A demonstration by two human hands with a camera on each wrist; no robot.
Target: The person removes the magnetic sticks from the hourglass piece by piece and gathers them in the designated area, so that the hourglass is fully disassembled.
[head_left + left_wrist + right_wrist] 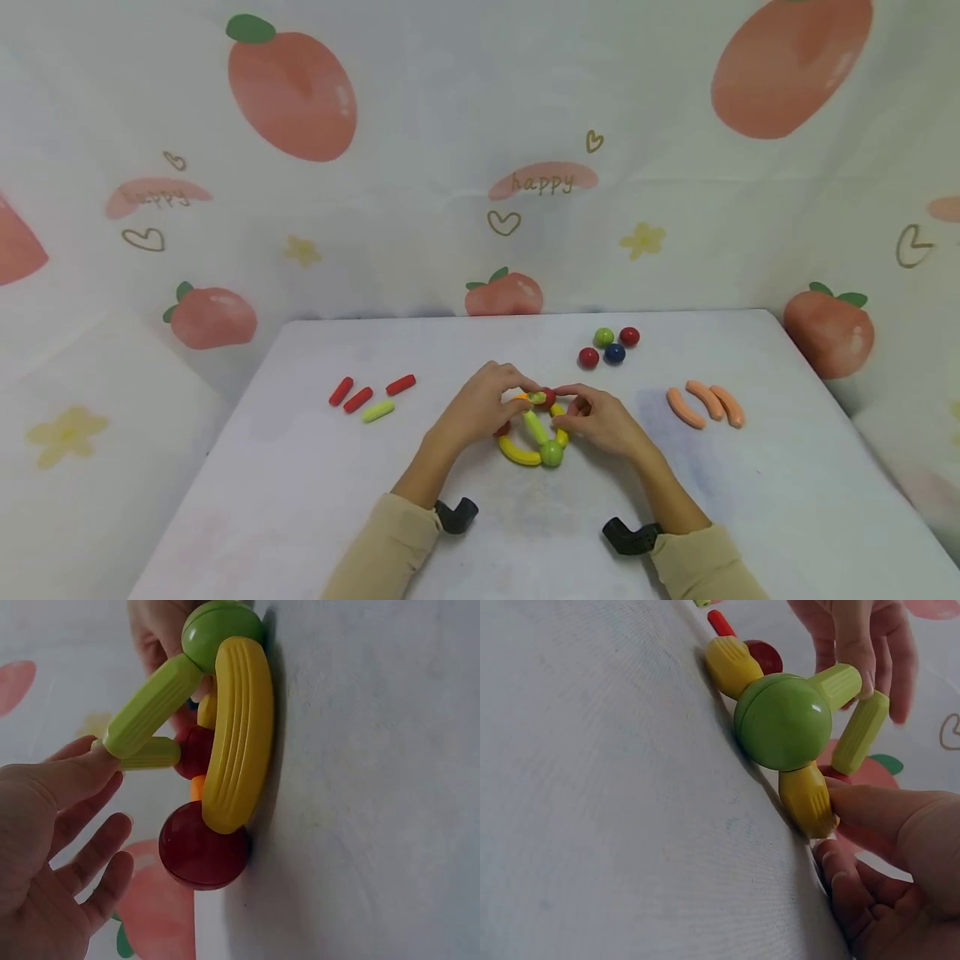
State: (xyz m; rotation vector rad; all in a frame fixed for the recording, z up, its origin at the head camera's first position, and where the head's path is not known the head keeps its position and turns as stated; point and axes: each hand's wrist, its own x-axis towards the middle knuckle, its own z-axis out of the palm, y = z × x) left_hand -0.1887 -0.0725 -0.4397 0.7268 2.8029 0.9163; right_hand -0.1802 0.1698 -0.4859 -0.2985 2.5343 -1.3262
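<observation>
A ring of curved yellow rods [238, 735] and balls lies on the table, with a green ball [782, 721] at its near side and red balls [202, 846] at other corners. Two light green rods [152, 706] rise from the green ball and a red ball and lean together above the ring. My left hand [480, 406] pinches the rods' upper ends between thumb and fingers. My right hand [606, 423] has its thumb on the right yellow rod [808, 801] and a finger at the far red ball [548, 397]. An orange piece [197, 787] shows partly behind.
Red rods [358, 399] and a light green rod [378, 411] lie at the left. Beyond the ring are several loose balls [588, 357]; curved orange rods [686, 408] lie to the right. A patterned cloth [420, 250] hangs behind the table [262, 517].
</observation>
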